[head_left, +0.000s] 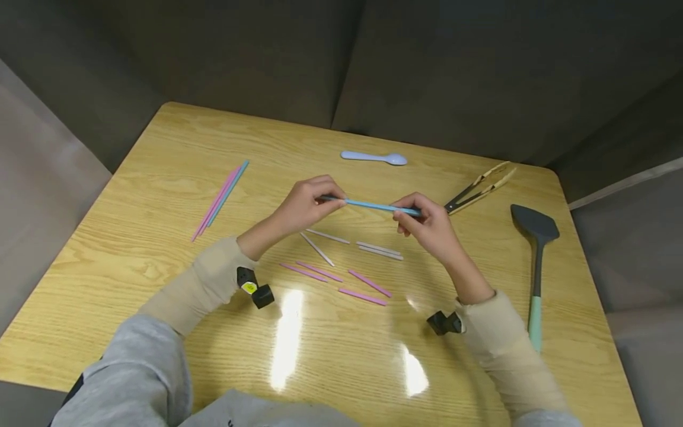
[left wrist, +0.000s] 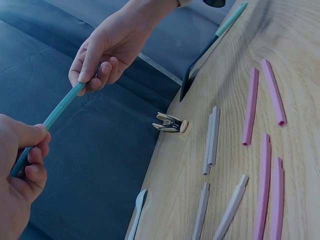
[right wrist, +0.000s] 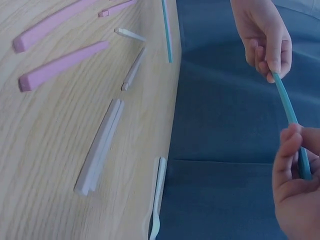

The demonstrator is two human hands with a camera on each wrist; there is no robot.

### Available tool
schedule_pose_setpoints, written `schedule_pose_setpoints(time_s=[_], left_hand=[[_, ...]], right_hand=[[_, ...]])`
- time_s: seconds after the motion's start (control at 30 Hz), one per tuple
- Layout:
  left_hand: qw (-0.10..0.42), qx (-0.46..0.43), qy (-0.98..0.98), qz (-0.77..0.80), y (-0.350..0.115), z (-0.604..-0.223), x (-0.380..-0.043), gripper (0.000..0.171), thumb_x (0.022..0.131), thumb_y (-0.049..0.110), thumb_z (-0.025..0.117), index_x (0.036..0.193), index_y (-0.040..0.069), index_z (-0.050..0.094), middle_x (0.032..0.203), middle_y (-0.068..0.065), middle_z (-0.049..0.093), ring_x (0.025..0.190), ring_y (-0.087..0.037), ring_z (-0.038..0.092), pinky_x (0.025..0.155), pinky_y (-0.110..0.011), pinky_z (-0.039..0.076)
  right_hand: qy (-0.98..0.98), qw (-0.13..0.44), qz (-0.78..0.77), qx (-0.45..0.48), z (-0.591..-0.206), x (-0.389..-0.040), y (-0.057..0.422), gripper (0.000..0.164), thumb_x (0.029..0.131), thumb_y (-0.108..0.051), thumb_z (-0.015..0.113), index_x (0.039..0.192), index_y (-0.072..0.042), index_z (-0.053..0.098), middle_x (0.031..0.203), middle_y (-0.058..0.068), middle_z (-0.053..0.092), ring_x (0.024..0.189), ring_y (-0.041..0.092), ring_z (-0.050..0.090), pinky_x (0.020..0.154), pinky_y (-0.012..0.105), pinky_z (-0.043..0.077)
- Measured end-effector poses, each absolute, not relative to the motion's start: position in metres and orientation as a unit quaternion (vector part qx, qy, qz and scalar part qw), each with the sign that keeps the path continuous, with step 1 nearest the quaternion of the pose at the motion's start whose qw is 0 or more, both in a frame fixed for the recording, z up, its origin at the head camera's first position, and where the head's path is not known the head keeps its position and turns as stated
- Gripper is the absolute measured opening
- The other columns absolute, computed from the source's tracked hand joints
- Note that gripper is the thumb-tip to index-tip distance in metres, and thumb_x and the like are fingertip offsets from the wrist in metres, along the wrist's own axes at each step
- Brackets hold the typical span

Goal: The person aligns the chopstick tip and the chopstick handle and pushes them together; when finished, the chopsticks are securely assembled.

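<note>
Between my two hands a blue chopstick (head_left: 370, 206) is held level above the table. My left hand (head_left: 305, 206) pinches its left end between thumb and fingers. Toward the other end, my right hand (head_left: 431, 230) grips it with thumb and curled fingers. The left wrist view shows the chopstick (left wrist: 62, 106) running unbroken from one hand to the other. Below the hands lie several pale grey chopstick pieces (head_left: 379, 252) and, nearer my body, several pink chopstick pieces (head_left: 363, 296). Some pieces have a narrower stub at one end.
Long pink chopsticks (head_left: 216, 203) lie beside a blue one (head_left: 229, 193) at the table's left. A light blue spoon (head_left: 373, 157) lies at the back. Tongs (head_left: 480, 188) lie behind my right hand, and a spatula (head_left: 536, 255) with a green handle lies along the right side.
</note>
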State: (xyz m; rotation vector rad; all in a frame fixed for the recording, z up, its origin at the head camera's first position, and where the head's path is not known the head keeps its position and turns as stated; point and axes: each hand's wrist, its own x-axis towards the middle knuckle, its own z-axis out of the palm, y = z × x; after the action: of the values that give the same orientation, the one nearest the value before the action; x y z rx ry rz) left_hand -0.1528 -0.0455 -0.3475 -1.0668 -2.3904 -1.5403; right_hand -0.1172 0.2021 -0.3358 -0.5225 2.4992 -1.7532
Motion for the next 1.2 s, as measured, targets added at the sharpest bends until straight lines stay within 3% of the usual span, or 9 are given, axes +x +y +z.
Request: schedule_pose_setpoints(time_s=[0.17, 0.37, 0.5, 0.7, 0.97, 1.2], left_hand=[[0.052, -0.379, -0.789, -0.480, -0.045, -0.354, -0.153, 0.008, 0.083, 0.006, 0.062, 0.086, 0.000, 0.066, 0.083, -0.006, 0.060, 0.067, -0.012, 0.052, 0.059, -0.022, 0.045], [0.032, -0.395, -0.844, -0.362, -0.048, -0.354, -0.151, 0.012, 0.085, 0.012, 0.061, 0.092, 0.005, 0.068, 0.087, -0.002, 0.058, 0.073, -0.012, 0.051, 0.063, -0.024, 0.044], [0.037, -0.393, -0.877, -0.274, -0.051, -0.351, -0.149, 0.014, 0.086, 0.015, 0.061, 0.094, 0.006, 0.069, 0.090, -0.002, 0.058, 0.081, -0.015, 0.053, 0.069, -0.024, 0.045], [0.043, -0.346, -0.906, -0.241, -0.067, -0.353, -0.150, 0.015, 0.087, 0.014, 0.059, 0.097, 0.007, 0.067, 0.093, -0.003, 0.059, 0.088, -0.017, 0.054, 0.074, -0.028, 0.046], [0.021, -0.219, -0.944, -0.247, -0.102, -0.365, -0.159, 0.017, 0.088, 0.011, 0.056, 0.100, 0.002, 0.063, 0.088, -0.007, 0.059, 0.072, -0.019, 0.054, 0.060, -0.030, 0.045], [0.001, -0.141, -0.961, -0.238, -0.136, -0.381, -0.164, 0.019, 0.088, 0.006, 0.053, 0.101, -0.007, 0.059, 0.090, -0.018, 0.058, 0.078, -0.027, 0.057, 0.066, -0.035, 0.049]], right_hand=[[0.823, 0.055, -0.541, -0.163, -0.336, -0.117, 0.210, 0.017, 0.088, -0.009, 0.056, 0.097, 0.005, 0.059, 0.071, 0.003, 0.059, 0.060, 0.020, 0.056, 0.052, 0.024, 0.047], [0.830, 0.078, -0.529, -0.155, -0.344, -0.117, 0.216, 0.022, 0.088, -0.014, 0.056, 0.103, 0.002, 0.061, 0.078, -0.003, 0.062, 0.065, 0.014, 0.058, 0.055, 0.024, 0.048], [0.841, 0.085, -0.512, -0.155, -0.348, -0.119, 0.215, 0.025, 0.089, -0.014, 0.055, 0.109, 0.000, 0.060, 0.087, 0.006, 0.064, 0.067, 0.016, 0.059, 0.056, 0.026, 0.048], [0.901, 0.068, -0.405, -0.142, -0.359, -0.125, 0.216, 0.039, 0.090, -0.011, 0.054, 0.128, -0.004, 0.045, 0.108, 0.017, 0.055, 0.085, 0.025, 0.056, 0.070, 0.037, 0.048], [0.923, 0.125, -0.316, -0.179, -0.386, -0.128, 0.218, 0.026, 0.087, -0.004, 0.056, 0.112, 0.002, 0.057, 0.107, 0.016, 0.056, 0.089, 0.028, 0.054, 0.073, 0.040, 0.047], [0.925, 0.160, -0.287, -0.193, -0.399, -0.127, 0.211, 0.023, 0.086, -0.008, 0.059, 0.108, 0.000, 0.060, 0.101, 0.014, 0.058, 0.091, 0.027, 0.054, 0.078, 0.040, 0.046]])
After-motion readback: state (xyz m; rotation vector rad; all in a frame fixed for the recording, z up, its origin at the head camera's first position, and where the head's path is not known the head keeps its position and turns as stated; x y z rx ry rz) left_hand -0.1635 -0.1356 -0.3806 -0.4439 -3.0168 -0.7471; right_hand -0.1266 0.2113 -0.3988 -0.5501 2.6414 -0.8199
